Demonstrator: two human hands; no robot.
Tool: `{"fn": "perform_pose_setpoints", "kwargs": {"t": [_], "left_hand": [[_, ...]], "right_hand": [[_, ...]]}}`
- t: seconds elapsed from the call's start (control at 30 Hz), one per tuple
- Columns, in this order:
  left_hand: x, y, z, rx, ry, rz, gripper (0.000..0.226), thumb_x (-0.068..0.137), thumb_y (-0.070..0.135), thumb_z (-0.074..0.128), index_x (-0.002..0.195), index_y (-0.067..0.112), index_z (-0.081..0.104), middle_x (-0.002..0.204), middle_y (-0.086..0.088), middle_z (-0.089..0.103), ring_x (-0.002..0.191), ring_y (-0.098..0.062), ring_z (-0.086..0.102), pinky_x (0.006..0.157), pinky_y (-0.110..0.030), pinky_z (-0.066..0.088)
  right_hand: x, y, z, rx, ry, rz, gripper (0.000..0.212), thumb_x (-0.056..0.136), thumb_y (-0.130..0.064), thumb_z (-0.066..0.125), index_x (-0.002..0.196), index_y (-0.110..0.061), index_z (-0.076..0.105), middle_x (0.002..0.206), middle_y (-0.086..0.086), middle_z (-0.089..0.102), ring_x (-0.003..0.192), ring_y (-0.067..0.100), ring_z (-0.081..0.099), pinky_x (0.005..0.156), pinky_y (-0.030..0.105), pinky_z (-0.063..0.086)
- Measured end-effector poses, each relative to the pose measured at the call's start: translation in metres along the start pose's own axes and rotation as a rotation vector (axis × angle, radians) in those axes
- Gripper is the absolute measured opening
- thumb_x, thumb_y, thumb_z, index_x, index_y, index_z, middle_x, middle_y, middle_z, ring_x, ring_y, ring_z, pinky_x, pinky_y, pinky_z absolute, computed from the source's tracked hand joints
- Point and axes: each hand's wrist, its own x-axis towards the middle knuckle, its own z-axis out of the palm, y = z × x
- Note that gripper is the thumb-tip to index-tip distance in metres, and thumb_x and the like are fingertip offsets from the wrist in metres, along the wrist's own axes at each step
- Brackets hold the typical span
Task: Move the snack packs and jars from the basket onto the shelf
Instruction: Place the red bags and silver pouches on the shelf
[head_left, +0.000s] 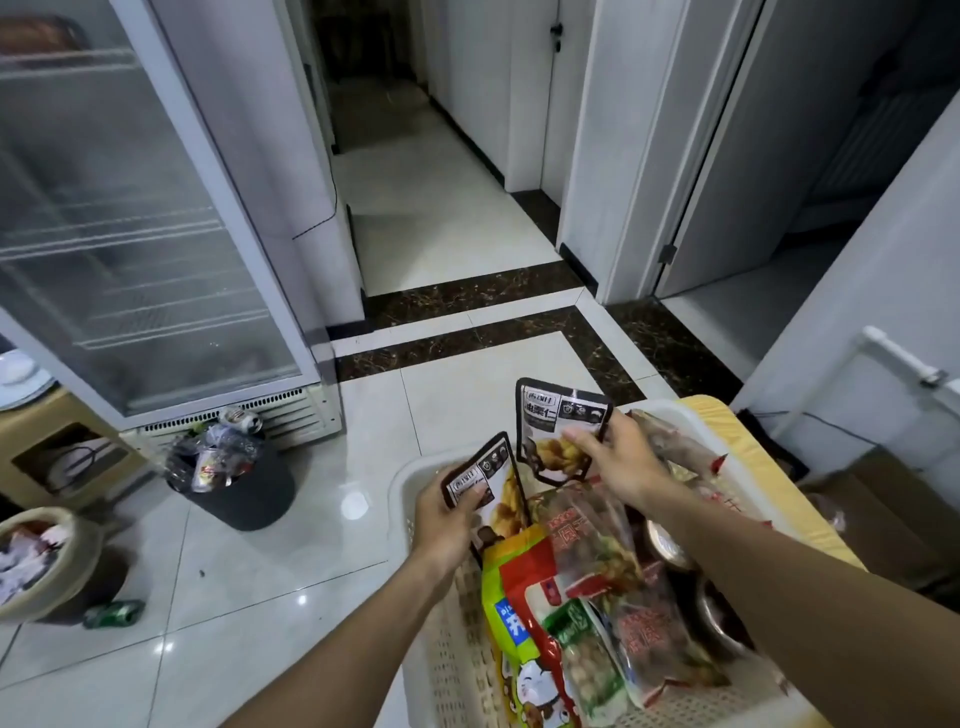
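– Over the basket (410, 470), two matching pouches are held up. Left pack (498, 493) is pinched near its top-left corner by the left hand (444, 519), thumb on the front. Right pack (550, 421) is pinched at its top-right edge by the right hand (618, 462), clear of the load.
– Handling?
– Judged light and limp: soft film, lumpy contents, glossy, so possibly slippery. The sealed top edge is judged the best hold, and a one-hand pinch should be enough. Left pack's lower end is hidden behind the other packs (571, 597), so whether it is lifted free cannot be told.
– Jars?
– Jars (670, 545) are mostly buried; only round lids are glimpsed under the right forearm. Count cannot be told. Heavier, rigid and breakable is assumed, so a full grasp round the body is advised.
– Shelf?
– Not identified. Wire shelves are seen behind the glass door of a cooler (130, 234) at left; whether that is the target cannot be told. Basket's near end is cut off by the frame.
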Motion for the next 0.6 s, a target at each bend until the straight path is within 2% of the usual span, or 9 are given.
{"fn": "perform_pose_setpoints", "kwargs": {"t": [0.07, 0.13, 0.2, 0.27, 0.33, 0.43, 0.5, 0.57, 0.6], "left_hand": [[-0.005, 0.022, -0.002, 0.015, 0.021, 0.109, 0.015, 0.093, 0.014, 0.062, 0.107, 0.017, 0.064, 0.098, -0.002, 0.072, 0.094, -0.023, 0.069, 0.063, -0.020, 0.052], [-0.015, 0.050, -0.001, 0.021, 0.020, 0.194, 0.012, 0.095, 0.017, 0.059, 0.106, 0.021, 0.062, 0.100, 0.002, 0.072, 0.094, -0.016, 0.069, 0.068, -0.019, 0.052], [-0.033, 0.078, 0.003, 0.028, -0.004, 0.287, 0.016, 0.096, 0.018, 0.056, 0.112, 0.022, 0.056, 0.101, 0.007, 0.070, 0.091, -0.006, 0.068, 0.068, -0.015, 0.051], [-0.055, 0.103, 0.010, 0.037, -0.061, 0.367, 0.021, 0.097, 0.019, 0.054, 0.117, 0.023, 0.051, 0.100, 0.010, 0.068, 0.086, 0.000, 0.067, 0.063, -0.013, 0.051], [-0.080, 0.119, 0.021, 0.047, -0.118, 0.426, 0.023, 0.097, 0.019, 0.055, 0.119, 0.023, 0.050, 0.100, 0.010, 0.069, 0.086, 0.001, 0.068, 0.064, -0.014, 0.053], [-0.123, 0.135, 0.044, 0.058, -0.161, 0.472, 0.030, 0.094, 0.030, 0.059, 0.123, 0.028, 0.050, 0.109, 0.006, 0.068, 0.094, -0.006, 0.068, 0.079, -0.030, 0.057], [-0.151, 0.144, 0.065, 0.065, -0.191, 0.481, 0.036, 0.091, 0.037, 0.060, 0.124, 0.034, 0.049, 0.113, 0.002, 0.068, 0.090, -0.018, 0.068, 0.081, -0.046, 0.055], [-0.177, 0.152, 0.089, 0.035, -0.216, 0.518, 0.029, 0.094, 0.028, 0.058, 0.122, 0.032, 0.050, 0.105, -0.001, 0.069, 0.071, -0.015, 0.065, 0.064, -0.039, 0.055], [-0.189, 0.156, 0.101, 0.025, -0.241, 0.536, 0.027, 0.096, 0.024, 0.057, 0.122, 0.029, 0.051, 0.102, -0.002, 0.070, 0.071, -0.015, 0.067, 0.061, -0.033, 0.055]], "right_hand": [[-0.010, -0.015, -0.015, 0.055, 0.035, -0.042, 0.019, 0.092, -0.035, 0.063, 0.111, -0.031, 0.061, 0.108, -0.002, 0.071, 0.099, 0.022, 0.067, 0.088, 0.043, 0.055], [-0.019, -0.027, -0.034, 0.073, 0.090, -0.085, 0.038, 0.083, -0.058, 0.063, 0.115, -0.037, 0.059, 0.110, -0.002, 0.071, 0.101, 0.027, 0.066, 0.093, 0.052, 0.052], [-0.037, -0.045, -0.055, 0.045, 0.144, -0.154, 0.041, 0.091, -0.047, 0.060, 0.126, -0.027, 0.054, 0.118, -0.005, 0.065, 0.111, 0.019, 0.059, 0.100, 0.039, 0.044], [-0.059, -0.062, -0.079, 0.020, 0.212, -0.201, 0.034, 0.099, -0.029, 0.052, 0.129, -0.015, 0.048, 0.120, -0.005, 0.059, 0.113, 0.013, 0.053, 0.095, 0.026, 0.037], [-0.085, -0.074, -0.105, 0.011, 0.246, -0.225, 0.027, 0.100, -0.028, 0.049, 0.123, -0.013, 0.045, 0.113, -0.002, 0.059, 0.100, 0.011, 0.057, 0.083, 0.023, 0.040], [-0.130, -0.090, -0.144, 0.042, 0.268, -0.247, 0.021, 0.101, -0.028, 0.048, 0.111, -0.012, 0.039, 0.083, 0.003, 0.056, 0.054, 0.011, 0.054, 0.045, 0.016, 0.045], [-0.160, -0.099, -0.171, 0.015, 0.286, -0.288, 0.018, 0.101, -0.028, 0.048, 0.112, -0.016, 0.038, 0.078, 0.003, 0.057, 0.047, 0.009, 0.050, 0.041, 0.013, 0.042], [-0.190, -0.104, -0.200, 0.022, 0.307, -0.309, 0.018, 0.101, -0.030, 0.050, 0.115, -0.022, 0.042, 0.083, 0.007, 0.065, 0.047, 0.011, 0.054, 0.045, 0.024, 0.047], [-0.206, -0.106, -0.213, 0.029, 0.321, -0.305, 0.018, 0.100, -0.030, 0.050, 0.116, -0.024, 0.043, 0.084, 0.007, 0.067, 0.045, 0.011, 0.055, 0.042, 0.027, 0.045]]}}
